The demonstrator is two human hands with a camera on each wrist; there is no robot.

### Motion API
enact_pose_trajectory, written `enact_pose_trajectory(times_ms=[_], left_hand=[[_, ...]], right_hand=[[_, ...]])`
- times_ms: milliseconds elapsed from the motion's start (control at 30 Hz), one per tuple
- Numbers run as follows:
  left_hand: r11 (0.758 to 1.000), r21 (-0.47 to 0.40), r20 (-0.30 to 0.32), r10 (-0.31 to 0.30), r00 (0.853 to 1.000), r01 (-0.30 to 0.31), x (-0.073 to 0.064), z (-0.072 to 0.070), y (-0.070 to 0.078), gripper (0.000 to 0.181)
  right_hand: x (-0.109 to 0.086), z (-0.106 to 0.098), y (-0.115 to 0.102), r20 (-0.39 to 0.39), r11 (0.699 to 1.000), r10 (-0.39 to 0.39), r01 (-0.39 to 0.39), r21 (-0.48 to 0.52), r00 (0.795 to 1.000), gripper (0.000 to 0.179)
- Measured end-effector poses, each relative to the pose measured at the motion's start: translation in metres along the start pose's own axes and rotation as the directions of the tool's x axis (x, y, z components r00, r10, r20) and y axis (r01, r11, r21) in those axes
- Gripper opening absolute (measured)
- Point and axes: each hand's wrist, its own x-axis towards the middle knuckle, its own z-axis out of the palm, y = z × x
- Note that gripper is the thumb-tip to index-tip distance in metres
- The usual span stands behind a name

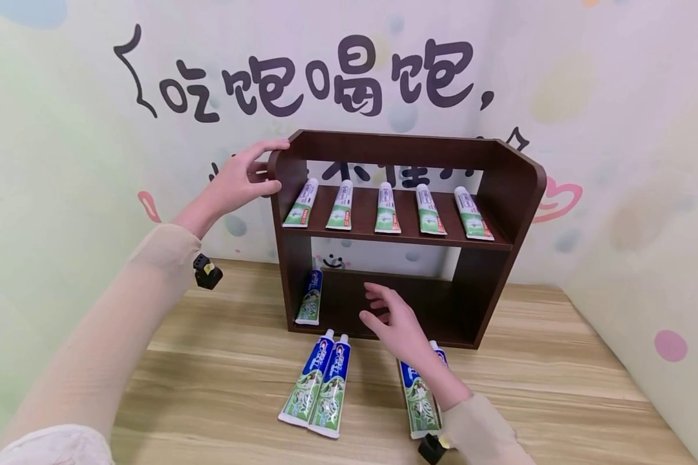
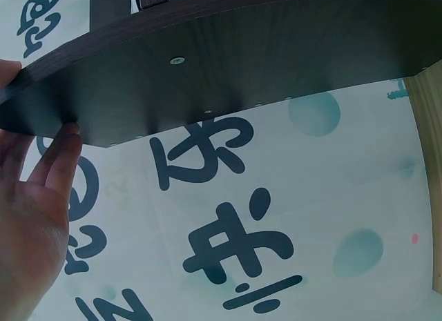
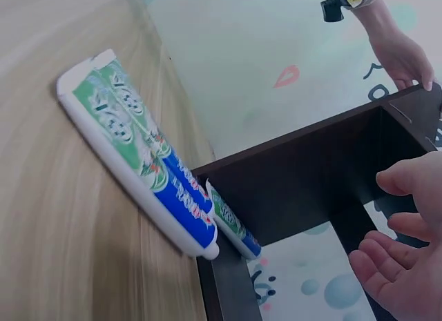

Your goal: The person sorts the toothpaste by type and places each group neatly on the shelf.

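A dark brown two-tier wooden shelf (image 1: 419, 145) stands on the table. My left hand (image 1: 241, 177) grips the upper front corner of its left side panel; in the left wrist view, fingers (image 2: 63, 155) touch the panel's outer face. Empty and with loosely bent fingers, my right hand (image 1: 404, 326) hovers in front of the lower tier. One blue-and-green toothpaste tube (image 1: 311, 300) leans inside that tier at the left end. Two matching toothpaste tubes (image 3: 124, 128) lie side by side on the table before the shelf. More blue-and-green tubes (image 1: 420, 403) lie partly hidden beneath my right forearm.
Several white-and-green toothpaste tubes (image 1: 386, 210) lean in a spaced row on the upper tier. The wood-grain table (image 1: 221, 368) reaches to a printed wall (image 1: 587, 97) behind and at the sides. Black wrist cameras (image 1: 208, 274) are strapped to both wrists.
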Motion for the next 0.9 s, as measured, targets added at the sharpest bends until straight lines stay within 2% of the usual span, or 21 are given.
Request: enact_pose_trajectory(times_ms=[233, 467, 900], left_hand=[[1.0, -0.006, 0.003, 0.0, 1.0, 0.0, 0.001, 0.0, 0.001, 0.06], [1.0, -0.019, 0.005, -0.004, 1.0, 0.004, 0.0, 0.0, 0.001, 0.06], [1.0, -0.016, 0.002, -0.002, 1.0, 0.002, -0.001, 0.0, 0.001, 0.06]], right_hand=[[-0.014, -0.019, 0.014, -0.05, 0.995, -0.038, 0.034, -0.09, 0.998, 0.051], [-0.024, -0.036, 0.019, -0.081, 0.99, -0.053, 0.042, -0.132, 0.995, 0.053], [-0.048, -0.053, 0.033, -0.113, 0.978, -0.068, 0.044, -0.202, 0.991, 0.053]])
